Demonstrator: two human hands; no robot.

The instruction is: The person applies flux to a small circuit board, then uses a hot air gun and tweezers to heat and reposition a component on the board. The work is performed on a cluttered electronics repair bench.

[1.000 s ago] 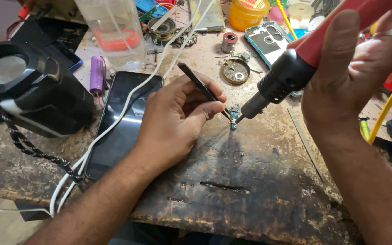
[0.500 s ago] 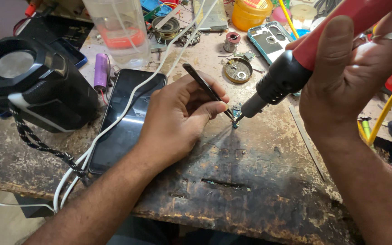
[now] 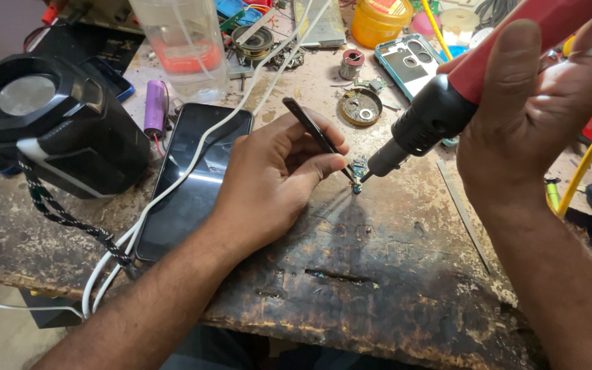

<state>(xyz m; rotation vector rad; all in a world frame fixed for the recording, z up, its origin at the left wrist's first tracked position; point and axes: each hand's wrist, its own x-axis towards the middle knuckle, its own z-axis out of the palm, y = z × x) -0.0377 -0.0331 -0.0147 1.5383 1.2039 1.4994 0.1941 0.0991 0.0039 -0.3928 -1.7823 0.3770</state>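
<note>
The left hand (image 3: 275, 181) pinches black tweezers (image 3: 316, 140), whose tips press a tiny circuit board (image 3: 358, 169) down on the table (image 3: 392, 274). The right hand (image 3: 536, 116) is clenched round a red hot-air tool (image 3: 474, 75); its black barrel narrows to a metal nozzle with the tip just beside the board. Judging by this, the work on the board is midway: the part is held and the nozzle is aimed at it, but nothing has been lifted clear.

The board is small, greenish and studded with metal bits. The table is worn wood, scorched black and pitted near the work. Left of the hand a dark glossy phone (image 3: 190, 185) lies flat with a white cable (image 3: 173, 199) across it. Beyond sit a round black speaker (image 3: 49, 123) with a braided strap, a purple cell (image 3: 154, 106) and a clear plastic cup (image 3: 179, 44).
</note>
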